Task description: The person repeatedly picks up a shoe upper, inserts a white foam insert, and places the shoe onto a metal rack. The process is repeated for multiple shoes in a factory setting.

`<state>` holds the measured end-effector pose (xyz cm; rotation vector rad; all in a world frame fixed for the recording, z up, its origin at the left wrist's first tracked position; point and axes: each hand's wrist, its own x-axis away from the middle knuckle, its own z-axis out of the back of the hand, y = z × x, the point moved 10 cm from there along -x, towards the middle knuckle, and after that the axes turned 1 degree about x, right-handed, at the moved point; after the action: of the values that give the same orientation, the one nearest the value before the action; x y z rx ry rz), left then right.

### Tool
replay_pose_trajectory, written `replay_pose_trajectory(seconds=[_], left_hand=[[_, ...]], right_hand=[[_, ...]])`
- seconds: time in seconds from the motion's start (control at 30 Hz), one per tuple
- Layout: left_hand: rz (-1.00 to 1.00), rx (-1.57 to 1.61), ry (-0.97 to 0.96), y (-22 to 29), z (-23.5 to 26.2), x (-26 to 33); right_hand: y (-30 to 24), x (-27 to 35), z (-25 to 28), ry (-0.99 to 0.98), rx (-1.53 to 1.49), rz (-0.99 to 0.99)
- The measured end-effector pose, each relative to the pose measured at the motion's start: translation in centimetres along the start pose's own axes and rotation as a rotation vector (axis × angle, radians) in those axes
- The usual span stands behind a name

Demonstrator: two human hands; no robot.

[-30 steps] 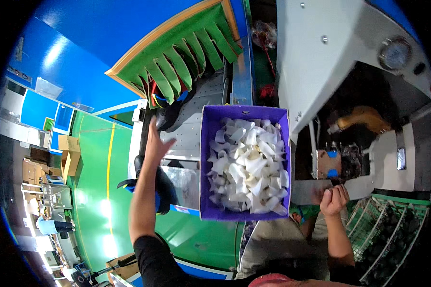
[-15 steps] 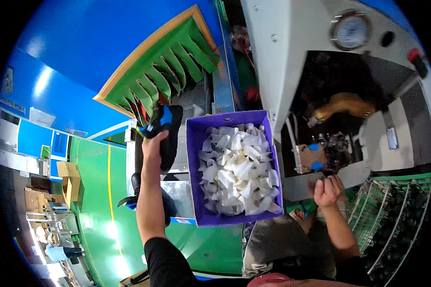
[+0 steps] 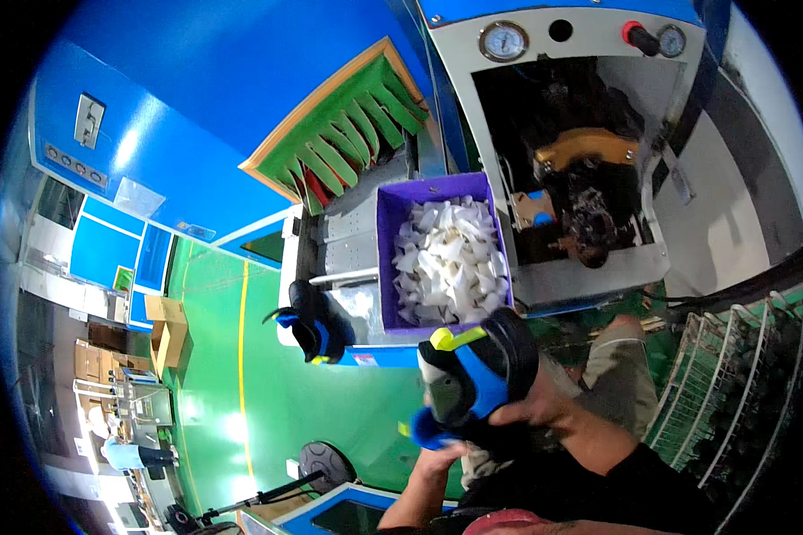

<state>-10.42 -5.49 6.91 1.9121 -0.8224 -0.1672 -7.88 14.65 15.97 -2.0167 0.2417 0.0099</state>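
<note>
So at that point I had the shoe up in both hands, close in front of me, well below the purple bin of white paper pieces. It was a black and blue shoe with a yellow-green pull tab sticking up at the top. My right hand was wrapped around the back of it, fingers closed on the black part. My left hand was underneath, cupping the blue toe end from below; most of that hand was hidden behind the shoe, but it looked to be gripping too.

The other shoe of the pair was sitting on the edge of the metal bench, just left of the bin. The machine with the open front and its gauges was off to the right, beyond the bin.

What I reckoned could go wrong: my grip from below was pretty loose-looking, so if I'd let go with the right hand to grab paper, the shoe could have tipped and dropped to the green floor. Also that second shoe was perched right at the bench edge, so bumping it with an elbow would have knocked it off. And the bin was heaped full, so reaching in carelessly would have spilled pieces over the rim.
</note>
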Motion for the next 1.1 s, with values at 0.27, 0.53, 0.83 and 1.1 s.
replay_pose_trajectory(seconds=[0.27,0.53,0.83,1.1], left_hand=[[0.406,-0.567,-0.653,-6.9,-10.2,1.7],[0.743,-0.55,-0.566,-10.1,-13.2,3.7],[0.471,-0.452,-0.498,-9.4,-9.5,1.1],[0.043,-0.288,-0.193,-6.6,-18.2,-10.2]], right_hand=[[6.0,13.5,7.5,0.208,-0.369,-0.553],[7.4,24.5,7.3,0.573,-0.541,-0.257],[4.1,21.2,16.0,0.387,0.008,-0.303],[-9.5,11.6,16.9,0.503,0.513,-0.179]])
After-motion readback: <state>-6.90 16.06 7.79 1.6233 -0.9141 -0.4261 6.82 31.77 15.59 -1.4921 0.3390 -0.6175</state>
